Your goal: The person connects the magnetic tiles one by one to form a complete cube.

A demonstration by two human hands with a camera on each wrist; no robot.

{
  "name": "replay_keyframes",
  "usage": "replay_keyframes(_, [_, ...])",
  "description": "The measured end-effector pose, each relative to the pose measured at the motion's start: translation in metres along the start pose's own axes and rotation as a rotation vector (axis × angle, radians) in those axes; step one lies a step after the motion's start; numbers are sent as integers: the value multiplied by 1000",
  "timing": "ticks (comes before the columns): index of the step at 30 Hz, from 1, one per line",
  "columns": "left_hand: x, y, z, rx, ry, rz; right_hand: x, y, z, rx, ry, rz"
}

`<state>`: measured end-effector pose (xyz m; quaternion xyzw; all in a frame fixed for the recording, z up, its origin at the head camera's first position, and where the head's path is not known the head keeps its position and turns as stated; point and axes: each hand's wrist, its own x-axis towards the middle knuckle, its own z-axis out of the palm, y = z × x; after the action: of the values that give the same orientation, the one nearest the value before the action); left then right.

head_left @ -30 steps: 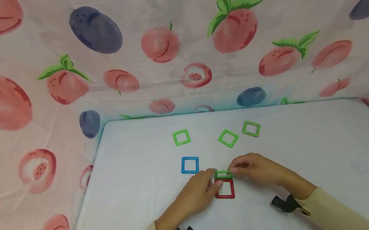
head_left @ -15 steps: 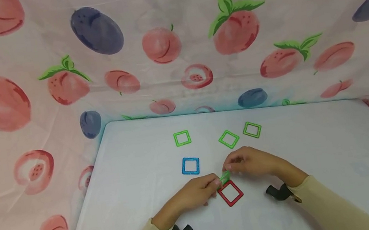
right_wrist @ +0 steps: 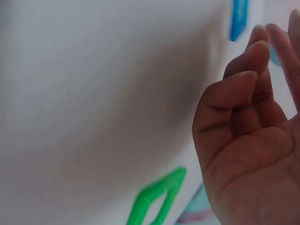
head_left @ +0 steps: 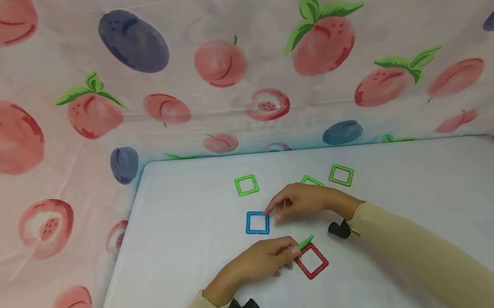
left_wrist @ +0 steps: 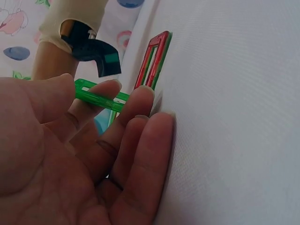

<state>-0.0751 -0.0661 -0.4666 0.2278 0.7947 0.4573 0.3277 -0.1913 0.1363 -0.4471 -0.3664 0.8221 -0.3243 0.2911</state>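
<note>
In the head view my left hand (head_left: pixel 263 259) pinches a green magnetic square tile (head_left: pixel 306 242) between thumb and finger. This tile stands on edge along the upper left side of a red magnetic tile (head_left: pixel 319 253), which lies flat. In the left wrist view the green frame shows between the thumb and fingers, with the red tile beyond them. My right hand (head_left: pixel 304 198) hovers further back, index fingertip right at the upper right corner of a blue magnetic tile (head_left: pixel 248 223). Its fingers are loosely bent and hold nothing; the right wrist view shows the palm bare.
Toward the back of the white table (head_left: pixel 177 201) lie a green tile (head_left: pixel 245 178) on the left and another green tile (head_left: pixel 343 166) on the right. Between them, a third green tile (head_left: pixel 315 180) is partly hidden by my right hand. A fruit-print cloth (head_left: pixel 221 110) hangs behind.
The red tile has turned to a slant, and the green tile against it turned too. My right hand let go of that green tile and moved back and left to the blue tile.
</note>
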Motion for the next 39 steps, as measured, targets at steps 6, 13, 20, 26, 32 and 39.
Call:
replay_keyframes(6, [1, 0, 0, 12, -5, 10, 13, 0, 10, -94, -29, -10])
replay_keyframes(13, [1, 1, -1, 23, -8, 17, 9, 0, 14, -215, 82, 92])
replay_keyframes(20, [0, -1, -2, 0, -16, 1, -9, -6, 17, -324, 93, 268])
replay_keyframes(26, [0, -7, -7, -41, -57, 0, -28, -1, 19, -275, 58, 271])
replay_keyframes(32, [-1, -10, -13, -94, -119, 13, -48, 8, 18, -251, 32, 186])
replay_keyframes(39, [0, -9, -14, -93, -126, 17, -72, 20, 18, -179, 49, 174])
